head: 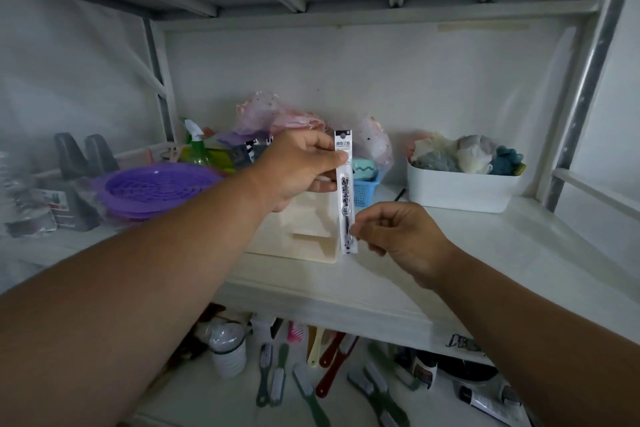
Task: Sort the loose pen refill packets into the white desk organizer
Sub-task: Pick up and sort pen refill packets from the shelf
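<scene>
**Refill packet held upright above the organizer**

The packet [345,191] stands upright in the air at the centre of the view, a narrow clear sleeve with a grey header and black characters down its front. The left hand [298,168], at the packet's 9 o'clock, pinches its upper half between thumb and curled fingers. The right hand [398,236], at the packet's 4 o'clock, pinches the lower right edge with thumb and forefinger, the other fingers curled in.

The organizer [301,232] sits on the shelf [485,243] directly behind and below the packet, at its 7 o'clock, partly hidden by the left hand; stepped white compartments show, but what lies in them cannot be told.

At the organizer's 2 o'clock stands a small blue basket [365,189], and further toward 3 o'clock a white bin [460,191] filled with soft, pale and teal items. At 9 o'clock lies a stack of purple plates [156,187], with a green spray bottle [195,146] behind it. A pink plastic bag [277,114] rises at 12 o'clock.

On the lower shelf, at 6 o'clock, brushes [277,378] with green and red handles lie scattered beside a white jar [228,354].
</scene>
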